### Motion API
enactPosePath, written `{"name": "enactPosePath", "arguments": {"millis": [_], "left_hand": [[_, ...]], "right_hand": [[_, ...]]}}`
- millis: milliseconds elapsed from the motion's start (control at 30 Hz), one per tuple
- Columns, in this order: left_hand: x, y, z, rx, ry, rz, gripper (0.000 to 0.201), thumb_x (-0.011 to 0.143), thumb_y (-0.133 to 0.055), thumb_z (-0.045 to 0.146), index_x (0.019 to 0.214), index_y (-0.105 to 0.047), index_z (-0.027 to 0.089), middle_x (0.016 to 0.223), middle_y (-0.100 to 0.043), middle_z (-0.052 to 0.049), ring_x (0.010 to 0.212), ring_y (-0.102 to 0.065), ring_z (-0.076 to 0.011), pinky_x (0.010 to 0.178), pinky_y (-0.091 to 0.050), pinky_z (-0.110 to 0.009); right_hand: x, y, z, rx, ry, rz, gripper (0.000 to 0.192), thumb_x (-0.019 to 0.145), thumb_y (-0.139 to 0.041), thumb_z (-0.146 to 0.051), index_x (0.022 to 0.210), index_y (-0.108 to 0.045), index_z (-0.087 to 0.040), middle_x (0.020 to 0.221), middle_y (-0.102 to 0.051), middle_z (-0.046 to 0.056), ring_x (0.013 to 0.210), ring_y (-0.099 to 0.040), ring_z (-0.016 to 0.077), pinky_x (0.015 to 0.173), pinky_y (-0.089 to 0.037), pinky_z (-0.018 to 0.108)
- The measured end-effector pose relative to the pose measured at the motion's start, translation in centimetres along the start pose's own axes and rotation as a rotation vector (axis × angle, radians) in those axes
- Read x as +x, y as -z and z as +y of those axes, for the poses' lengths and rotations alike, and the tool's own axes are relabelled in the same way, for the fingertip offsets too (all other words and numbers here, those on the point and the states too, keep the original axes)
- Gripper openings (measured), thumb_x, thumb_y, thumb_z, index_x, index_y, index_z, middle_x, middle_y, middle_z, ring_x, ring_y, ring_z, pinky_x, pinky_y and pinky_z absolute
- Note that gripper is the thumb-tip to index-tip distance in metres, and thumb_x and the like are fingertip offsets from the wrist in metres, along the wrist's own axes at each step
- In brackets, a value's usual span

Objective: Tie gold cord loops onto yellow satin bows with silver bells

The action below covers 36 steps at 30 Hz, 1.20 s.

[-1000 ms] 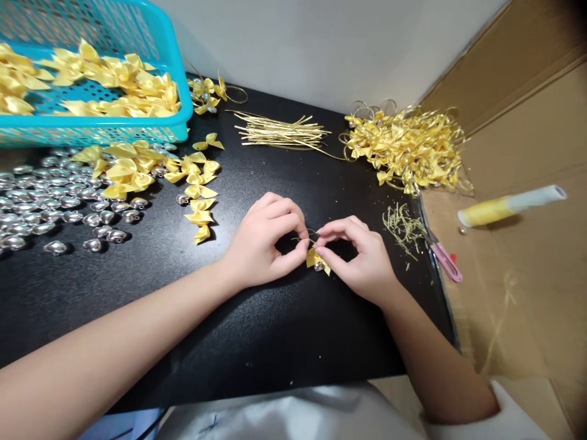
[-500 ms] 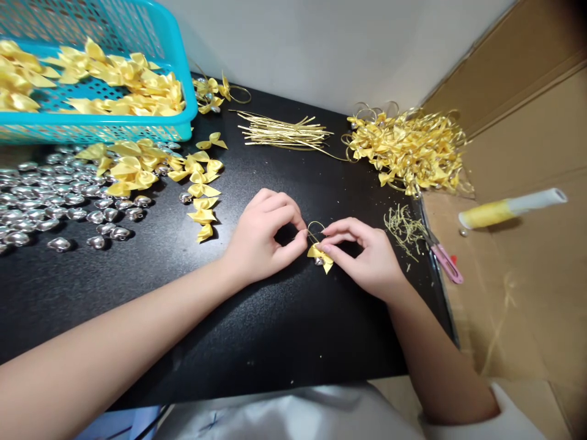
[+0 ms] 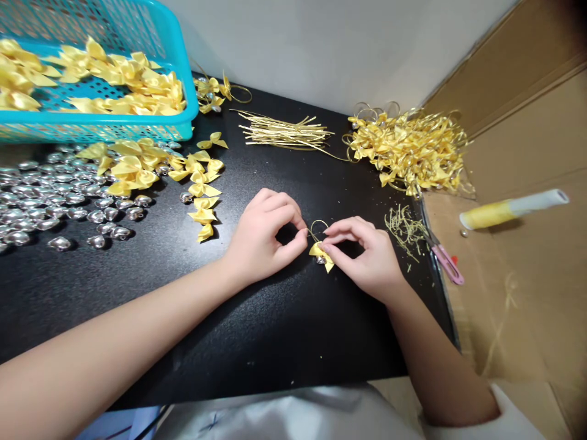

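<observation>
Between my hands is a yellow ribbon bow (image 3: 328, 261) with a silver bell (image 3: 320, 260) at its front and a thin gold cord (image 3: 320, 222) looped above it. My left hand (image 3: 270, 235) is closed in a pinch of thumb and forefinger on an end of the gold cord, left of the loop. My right hand (image 3: 364, 253) pinches the bow at its upper right, thumb and fingertips together. Its fingers partly cover the bow and the base of the loop, so the knot there is hidden.
A turquoise basket (image 3: 186, 119) of yellow bows stands at the back left, with silver bells (image 3: 59, 195) and loose bows (image 3: 202, 201) before it. Gold cords (image 3: 284, 131) lie at the back. Finished bows (image 3: 408, 146), cord scraps (image 3: 403, 226) and pink-handled scissors (image 3: 447, 263) are right.
The bow and its loop have shifted very slightly to the right with my right hand. Both hands keep their pinch; the left has barely moved.
</observation>
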<state>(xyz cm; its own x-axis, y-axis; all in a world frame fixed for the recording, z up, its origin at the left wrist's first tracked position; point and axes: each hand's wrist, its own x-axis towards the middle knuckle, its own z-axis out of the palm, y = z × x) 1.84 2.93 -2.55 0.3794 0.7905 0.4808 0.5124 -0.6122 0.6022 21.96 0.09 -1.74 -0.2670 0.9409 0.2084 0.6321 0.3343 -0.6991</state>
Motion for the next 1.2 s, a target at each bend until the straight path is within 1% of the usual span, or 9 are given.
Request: {"name": "enactPosePath", "arguments": {"millis": [167,433,633,867,933,1000,1067,1100,1200], "left_hand": [[0.0,0.0,0.0,0.004,0.001,0.013,0.01,0.081,-0.058,0.016,0.072,-0.059,0.018,0.08,-0.067,-0.003,0.079,-0.057,-0.0189,0.078,-0.045,-0.036],[0.0,0.1,-0.2,0.036,0.075,0.055,0.011,0.082,-0.059,0.017,0.071,-0.057,0.019,0.078,-0.065,-0.002,0.078,-0.057,-0.0185,0.078,-0.044,-0.037],[0.0,0.2,-0.1,0.039,0.083,0.04,0.013,0.082,-0.058,0.017,0.07,-0.056,0.019,0.078,-0.064,-0.002,0.077,-0.057,-0.0185,0.077,-0.044,-0.037],[0.1,0.1,-0.3,0.046,0.055,0.035,0.013,0.084,-0.058,0.017,0.071,-0.056,0.019,0.079,-0.064,-0.003,0.079,-0.057,-0.0187,0.076,-0.045,-0.035],[0.2,0.3,-0.5,0.008,0.035,0.004,0.012,0.084,-0.058,0.018,0.072,-0.057,0.018,0.079,-0.065,-0.004,0.078,-0.058,-0.0181,0.076,-0.046,-0.035],[0.3,0.4,-0.7,-0.084,0.026,-0.077,0.012,0.085,-0.058,0.021,0.073,-0.059,0.018,0.077,-0.067,-0.002,0.076,-0.06,-0.0169,0.075,-0.047,-0.032],[0.4,0.6,-0.9,-0.178,0.095,-0.163,0.014,0.086,-0.058,0.027,0.075,-0.06,0.018,0.075,-0.068,-0.001,0.07,-0.062,-0.0152,0.066,-0.047,-0.028],[0.5,0.7,-0.9,-0.198,0.124,-0.196,0.015,0.086,-0.059,0.029,0.076,-0.062,0.019,0.07,-0.066,0.0,0.063,-0.06,-0.0137,0.06,-0.045,-0.025],[0.5,0.7,-0.9,-0.227,0.147,-0.256,0.018,0.086,-0.059,0.032,0.075,-0.063,0.019,0.058,-0.062,0.004,0.051,-0.053,-0.01,0.05,-0.039,-0.021]], "right_hand": [[0.1,-0.1,-0.1,-0.006,0.016,0.015,0.016,0.079,-0.066,-0.013,0.092,-0.063,-0.022,0.077,-0.073,-0.001,0.084,-0.066,0.0207,0.083,-0.046,0.039],[0.1,-0.1,-0.2,0.011,-0.022,0.023,0.019,0.076,-0.063,-0.01,0.09,-0.06,-0.023,0.078,-0.073,-0.001,0.088,-0.064,0.0219,0.085,-0.045,0.04],[0.1,-0.3,-0.3,-0.003,-0.047,0.033,0.018,0.075,-0.062,-0.01,0.086,-0.059,-0.023,0.076,-0.07,-0.001,0.082,-0.062,0.0206,0.083,-0.045,0.039],[0.1,-0.5,-0.3,-0.092,-0.019,0.035,0.019,0.073,-0.062,-0.01,0.084,-0.057,-0.024,0.073,-0.069,-0.003,0.078,-0.058,0.0193,0.081,-0.043,0.038],[0.2,-0.6,-0.3,-0.119,-0.026,0.038,0.021,0.072,-0.062,-0.008,0.084,-0.057,-0.024,0.072,-0.069,-0.004,0.078,-0.059,0.0192,0.082,-0.043,0.038],[0.3,-0.7,-0.2,-0.124,-0.033,0.04,0.021,0.073,-0.063,-0.008,0.085,-0.059,-0.024,0.074,-0.069,-0.003,0.081,-0.06,0.0193,0.084,-0.043,0.038],[0.5,-0.6,-0.2,-0.089,-0.037,0.044,0.018,0.076,-0.063,-0.01,0.087,-0.061,-0.024,0.08,-0.07,-0.002,0.085,-0.061,0.0192,0.086,-0.045,0.038],[0.6,-0.4,-0.1,-0.064,-0.036,0.049,0.018,0.077,-0.064,-0.011,0.089,-0.062,-0.024,0.084,-0.071,-0.001,0.088,-0.061,0.0191,0.087,-0.046,0.038],[0.3,1.2,0.3,-0.07,-0.055,0.125,0.015,0.078,-0.066,-0.015,0.091,-0.067,-0.024,0.092,-0.07,0.002,0.092,-0.062,0.02,0.086,-0.049,0.037]]}}
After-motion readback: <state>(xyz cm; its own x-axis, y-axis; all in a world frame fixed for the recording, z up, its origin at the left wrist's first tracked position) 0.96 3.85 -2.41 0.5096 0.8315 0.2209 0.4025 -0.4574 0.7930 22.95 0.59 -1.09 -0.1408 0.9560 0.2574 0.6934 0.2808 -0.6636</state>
